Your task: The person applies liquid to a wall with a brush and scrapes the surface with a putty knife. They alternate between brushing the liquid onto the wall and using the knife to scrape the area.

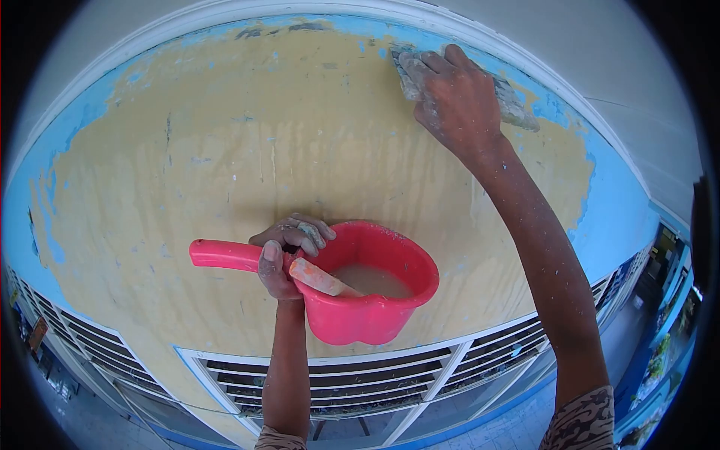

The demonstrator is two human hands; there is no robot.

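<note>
The right hand (pixel 457 94) is high on the wall (pixel 225 165). Its fingers are spread and curled over a scraper (pixel 517 105) and press the blade flat against the surface, right at the line where the beige coat meets the blue paint (pixel 615 202). The flat grip, palm behind the blade, seems meant to put even weight along its whole edge. Both hand and scraper are caked with pale dried paste.

The left hand (pixel 289 255) is lower, near the middle of the wall. It is closed around the handle of a red dipper (pixel 367 315) just where the handle joins the bowl. Gripping that close to the bowl likely steadies the load. The dipper is held level, so the beige paste (pixel 375 279) stays pooled in the bottom. A stick (pixel 319 277) with an orange end leans over the near rim into the paste. Its top end looks pinned under the same fingers, though I cannot tell for sure. The dipper hangs close to the wall and below the right arm, probably to keep it in easy reach.

The wall is mostly covered in a rough, streaky beige layer with small blue flecks showing through. Bare blue remains along the top and down both sides. A white moulding (pixel 187 22) runs above it. Below is a row of white-framed louvres (pixel 337 379), with tiled floor (pixel 517 427) far beneath. A patterned sleeve (pixel 585 420) shows at the lower right.
</note>
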